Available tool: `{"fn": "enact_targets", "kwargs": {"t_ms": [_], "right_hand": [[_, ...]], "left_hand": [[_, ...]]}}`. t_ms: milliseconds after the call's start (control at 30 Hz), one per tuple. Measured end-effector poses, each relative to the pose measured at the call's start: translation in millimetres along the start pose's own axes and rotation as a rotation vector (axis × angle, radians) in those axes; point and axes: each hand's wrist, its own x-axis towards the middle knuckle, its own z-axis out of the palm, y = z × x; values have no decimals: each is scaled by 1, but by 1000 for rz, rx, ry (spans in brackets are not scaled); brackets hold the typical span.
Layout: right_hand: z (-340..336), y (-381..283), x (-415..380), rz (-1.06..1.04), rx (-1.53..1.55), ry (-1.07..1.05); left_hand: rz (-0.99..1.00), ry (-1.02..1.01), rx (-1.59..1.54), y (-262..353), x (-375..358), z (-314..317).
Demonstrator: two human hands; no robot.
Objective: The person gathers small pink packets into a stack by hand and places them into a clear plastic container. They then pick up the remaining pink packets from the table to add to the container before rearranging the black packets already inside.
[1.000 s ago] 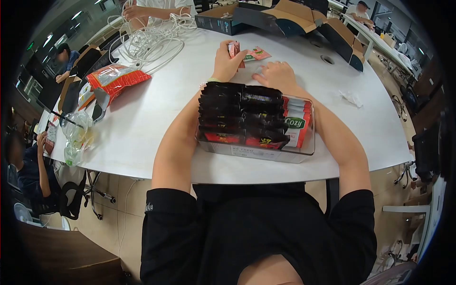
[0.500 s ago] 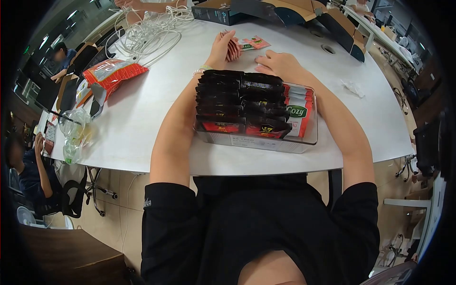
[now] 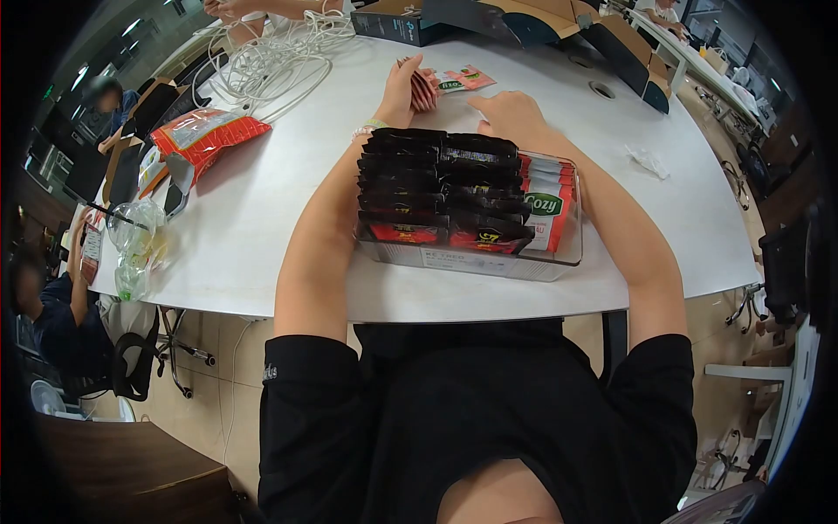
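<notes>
My left hand [image 3: 399, 96] is closed around a fanned stack of red tea sachets [image 3: 424, 90], beyond the box. Right past the stack, loose red and green Cozy sachets [image 3: 463, 80] lie on the table. My right hand [image 3: 513, 113] is just behind the box, fingers curled downward; whatever they hold, if anything, is hidden. Between my forearms stands a clear plastic box [image 3: 559, 267]. Two rows of black and red coffee sachets [image 3: 410, 205] fill most of it, upright. Red Cozy tea sachets [image 3: 547, 205] stand in its right side.
White coiled cables [image 3: 271, 74] lie at the back left, near another person's hands. A red snack bag [image 3: 212, 140] and a crumpled clear plastic cup [image 3: 138, 249] are on the left. Opened dark cartons [image 3: 524, 22] line the back. A plastic scrap [image 3: 648, 162] lies at right.
My right hand has drawn slightly right and nearer to the box, its fingers more curled. The left hand keeps the stack, barely moved. At left, a seated person's raised hand has shifted.
</notes>
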Motion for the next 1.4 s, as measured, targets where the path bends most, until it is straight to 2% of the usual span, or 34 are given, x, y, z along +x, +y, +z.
{"fn": "enact_targets", "kwargs": {"t_ms": [33, 133, 233, 333, 433, 533, 567, 600, 633, 700, 800, 867, 967, 1033, 1067, 1133, 1167, 1200, 1233, 1333, 1400], "right_hand": [[-1, 0, 1, 0, -24, -65], [3, 0, -1, -87, -26, -37], [22, 7, -3, -83, 125, 202], [12, 6, -7, -23, 487, 506], [26, 13, 0, 70, 652, 612], [33, 5, -4, -130, 654, 495], [31, 2, -5, -102, 653, 411], [23, -3, -6, -75, 651, 329], [19, -5, -6, -47, 648, 246], [27, 0, -5, -126, 526, 359], [38, 9, 0, -134, 426, 442], [44, 17, 7, -112, 362, 446], [60, 26, 24, -102, 221, 425], [63, 22, 36, -95, 100, 428], [62, 23, 42, -57, 68, 324], [49, 20, 54, 16, 3, 119], [53, 22, 60, -1, -52, 126], [59, 24, 64, -16, -105, 132], [65, 26, 68, -29, -157, 137], [71, 27, 65, -143, -204, 379], [65, 19, 58, -27, 40, 502]], "left_hand": [[-26, -14, 6, -3, 6, -6], [-72, -71, 14, -5, 12, -15], [-56, -56, 4, -1, 3, -8], [-63, -59, 3, -3, 6, -8], [-112, -113, -10, -5, -3, 7], [-262, -105, 73, 11, -30, 35], [-329, -92, 118, 14, -34, 39], [-199, -202, 75, 6, -27, 33], [-115, -208, 92, -5, -12, 23], [52, -218, 126, -15, 7, 8], [311, -9, 238, -11, 2, 0], [391, 69, 450, 4, -10, -4], [702, 203, 890, 7, 9, -43], [669, 216, 1078, 18, -3, -46], [565, 151, 1037, 23, -6, -44], [608, 78, 1111, 17, -7, -44], [626, 42, 1148, 12, -6, -45], [896, 49, 1302, 10, -2, -43], [769, 46, 1204, 9, -1, -44], [383, 52, 896, 19, -12, -34], [128, 81, 685, 31, -20, -24]]}}
